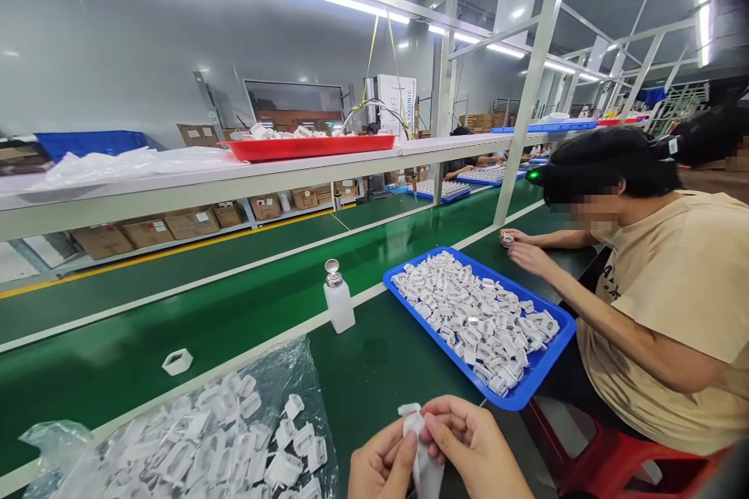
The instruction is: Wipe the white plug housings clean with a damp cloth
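At the bottom middle, my left hand [380, 461] pinches a small white plastic part [414, 422] between thumb and fingers. My right hand [473, 444] closes on the same part from the other side, thumb and fingertips touching it. A white, flat length [428, 474] hangs below the fingers; whether it belongs to the part or is a separate wipe, I cannot tell. Left of my hands, a clear plastic bag [301, 374] lies spread with many similar white parts [204, 437] on and in it. A blue tray [527, 398] heaped with white parts is beyond my right hand.
A white pump bottle [339, 304] stands on the green bench, and a lone white part [177, 362] lies on the green belt. Above runs a shelf with a red tray [310, 146]. At right, a co-worker [672, 288] sits on a red stool [626, 460], holding a part.
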{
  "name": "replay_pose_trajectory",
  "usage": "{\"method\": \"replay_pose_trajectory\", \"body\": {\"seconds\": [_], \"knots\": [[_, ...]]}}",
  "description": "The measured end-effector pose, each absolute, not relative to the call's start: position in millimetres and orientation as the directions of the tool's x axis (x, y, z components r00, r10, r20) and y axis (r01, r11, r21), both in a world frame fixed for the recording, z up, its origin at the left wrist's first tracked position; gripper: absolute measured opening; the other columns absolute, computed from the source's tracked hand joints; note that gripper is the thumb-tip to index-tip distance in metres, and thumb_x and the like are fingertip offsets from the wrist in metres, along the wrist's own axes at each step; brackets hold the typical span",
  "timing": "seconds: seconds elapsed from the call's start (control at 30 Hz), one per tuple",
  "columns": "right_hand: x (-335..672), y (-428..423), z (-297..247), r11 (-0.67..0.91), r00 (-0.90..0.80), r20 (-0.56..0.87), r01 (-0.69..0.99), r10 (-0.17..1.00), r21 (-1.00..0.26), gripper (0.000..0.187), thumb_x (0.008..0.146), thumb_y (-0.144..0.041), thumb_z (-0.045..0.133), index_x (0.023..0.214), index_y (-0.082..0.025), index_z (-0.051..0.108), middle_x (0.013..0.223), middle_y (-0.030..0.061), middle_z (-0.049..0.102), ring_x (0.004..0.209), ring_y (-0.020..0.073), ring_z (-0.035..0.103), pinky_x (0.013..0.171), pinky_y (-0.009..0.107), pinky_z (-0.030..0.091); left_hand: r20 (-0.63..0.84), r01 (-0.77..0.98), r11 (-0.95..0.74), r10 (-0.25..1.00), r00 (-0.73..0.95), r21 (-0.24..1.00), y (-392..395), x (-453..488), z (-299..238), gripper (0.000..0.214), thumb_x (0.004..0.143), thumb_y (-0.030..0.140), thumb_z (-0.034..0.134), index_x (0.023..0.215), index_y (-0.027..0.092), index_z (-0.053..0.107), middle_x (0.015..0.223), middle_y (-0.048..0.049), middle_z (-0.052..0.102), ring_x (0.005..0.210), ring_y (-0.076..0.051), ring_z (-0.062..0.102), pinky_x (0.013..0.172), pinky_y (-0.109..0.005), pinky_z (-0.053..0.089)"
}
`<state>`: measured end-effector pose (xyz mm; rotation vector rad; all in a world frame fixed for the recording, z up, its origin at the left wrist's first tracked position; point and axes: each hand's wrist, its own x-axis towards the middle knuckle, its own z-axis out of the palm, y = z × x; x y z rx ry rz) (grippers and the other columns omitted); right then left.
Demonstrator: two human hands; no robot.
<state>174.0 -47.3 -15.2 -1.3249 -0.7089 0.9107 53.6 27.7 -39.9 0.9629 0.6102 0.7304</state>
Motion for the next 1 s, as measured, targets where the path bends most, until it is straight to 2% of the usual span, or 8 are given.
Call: {"method": "replay_pose_trajectory", "body": {"seconds": [0.2, 0.37, 0.5, 0.6, 0.7, 0.83, 0.93, 1.0], "knots": [[179, -57, -22, 0.042, 0.549, -0.053, -0.159, 0.834, -0.986, 0.054, 0.081, -0.069, 0.071, 0.1, -0.018, 0.073, 0.079, 0.0063, 0.071, 0.075, 0.0212, 0.065, 0.072, 0.032, 0.052, -0.272, -0.392, 0.62, 0.709, 0.65, 0.68, 22, 58, -23, 0.042, 0.062, 0.043, 0.095, 0.089, 0.012, 0.084, 0.081, -0.0167, 0.082, 0.089, -0.036, 0.078, 0.087, -0.044, 0.06], [171, -61, -25, 0.07, 0.586, -0.008, -0.111, 0.81, -0.991, 0.039, 0.086, -0.058, 0.072, 0.099, -0.021, 0.069, 0.085, 0.0045, 0.069, 0.081, 0.0209, 0.066, 0.075, 0.03, 0.053, -0.371, -0.406, 0.699, 0.68, 0.632, 0.588, 21, 59, -22, 0.042, 0.058, 0.037, 0.097, 0.085, 0.008, 0.083, 0.082, -0.0201, 0.082, 0.095, -0.038, 0.077, 0.088, -0.045, 0.06], [158, -59, -19, 0.111, 0.636, 0.142, 0.089, 0.759, -0.99, 0.029, 0.088, -0.052, 0.07, 0.095, -0.024, 0.068, 0.088, 0.0023, 0.069, 0.083, 0.0196, 0.066, 0.078, 0.029, 0.052, -0.364, -0.428, 0.717, 0.667, 0.65, 0.55, 20, 59, -30, 0.039, 0.059, 0.03, 0.094, 0.086, 0.005, 0.083, 0.09, -0.0225, 0.081, 0.097, -0.038, 0.076, 0.089, -0.042, 0.059], [153, -60, -13, 0.105, 0.597, 0.259, 0.28, 0.759, -0.954, 0.02, 0.084, -0.046, 0.074, 0.09, -0.027, 0.07, 0.085, -0.0009, 0.069, 0.078, 0.017, 0.064, 0.075, 0.025, 0.049, -0.397, -0.466, 0.714, 0.687, 0.609, 0.522, 18, 59, -34, 0.021, 0.059, 0.023, 0.091, 0.071, 0.009, 0.081, 0.082, -0.0171, 0.081, 0.09, -0.032, 0.077, 0.086, -0.038, 0.059], [152, -61, -11, 0.145, 0.563, 0.323, 0.337, 0.761, -0.93, 0.014, 0.084, -0.043, 0.074, 0.086, -0.029, 0.073, 0.084, -0.0013, 0.07, 0.078, 0.0173, 0.064, 0.074, 0.025, 0.048, -0.396, -0.475, 0.699, 0.704, 0.59, 0.535, 15, 58, -33, 0.016, 0.061, 0.022, 0.089, 0.063, 0.011, 0.077, 0.077, -0.0144, 0.08, 0.085, -0.029, 0.076, 0.083, -0.036, 0.059], [157, -62, -17, 0.145, 0.583, 0.209, 0.155, 0.785, -0.977, 0.024, 0.087, -0.049, 0.072, 0.084, -0.026, 0.076, 0.086, 0.0036, 0.074, 0.082, 0.0218, 0.069, 0.077, 0.027, 0.052, -0.384, -0.478, 0.694, 0.707, 0.594, 0.538, 15, 58, -29, 0.024, 0.059, 0.026, 0.091, 0.071, 0.008, 0.08, 0.092, -0.0205, 0.082, 0.096, -0.033, 0.076, 0.089, -0.038, 0.058], [165, -64, -26, 0.079, 0.649, 0.015, -0.068, 0.76, -0.995, 0.035, 0.082, -0.056, 0.077, 0.088, -0.022, 0.072, 0.085, 0.0053, 0.074, 0.079, 0.0228, 0.068, 0.072, 0.027, 0.054, -0.384, -0.483, 0.67, 0.731, 0.564, 0.564, 19, 57, -32, 0.027, 0.064, 0.027, 0.087, 0.081, 0.006, 0.08, 0.084, -0.0184, 0.081, 0.091, -0.033, 0.077, 0.086, -0.042, 0.059], [172, -65, -34, 0.074, 0.707, -0.065, -0.164, 0.705, -0.984, 0.044, 0.079, -0.061, 0.077, 0.094, -0.021, 0.068, 0.084, 0.0048, 0.072, 0.08, 0.0228, 0.066, 0.072, 0.028, 0.053, -0.427, -0.516, 0.656, 0.753, 0.501, 0.55, 23, 54, -36, 0.013, 0.071, 0.021, 0.08, 0.076, 0.009, 0.078, 0.076, -0.0129, 0.08, 0.082, -0.029, 0.077, 0.084, -0.04, 0.059]]}}
